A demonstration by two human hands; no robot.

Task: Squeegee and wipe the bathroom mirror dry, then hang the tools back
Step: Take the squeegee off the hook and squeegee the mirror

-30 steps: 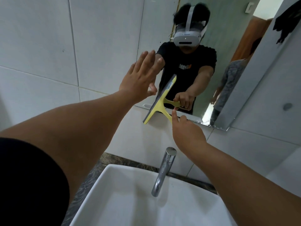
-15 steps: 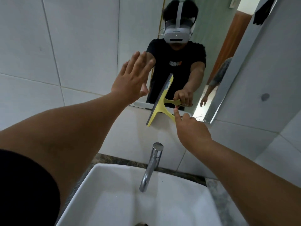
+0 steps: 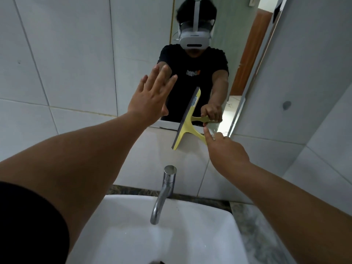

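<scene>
Head view, nearest first: below me sits the white sink [image 3: 190, 242], its basin wide and pale, with the chrome tap [image 3: 162, 197] rising from its back edge and curving toward me. Dark speckled stone runs behind the sink and off to its right. Both my bare forearms reach out over the sink, the left crossing from the lower left with a black sleeve at the shoulder, the right coming in from the lower right. Above the tap, my right hand [image 3: 226, 151] is closed around the handle of the yellow squeegee [image 3: 187, 119], forefinger stretched along the handle toward the head, the other fingers curled under where I cannot see them. The squeegee stands nearly upright, tilted a little to the right at the top, its dark rubber edge facing left; its lower end hangs over the white tile above the tap and its upper part lies against the mirror [image 3: 243, 54], crossing the mirror's bottom edge. Up and left of the tap, my left hand [image 3: 150, 98] is open, fingers spread and pointing up, palm toward the glass at the mirror's lower left corner; whether the palm presses the glass or only hovers I cannot tell. Farther back, the mirror shows my reflection in a black shirt and white headset, a brown door behind. White wall tiles flank the mirror on both sides.
</scene>
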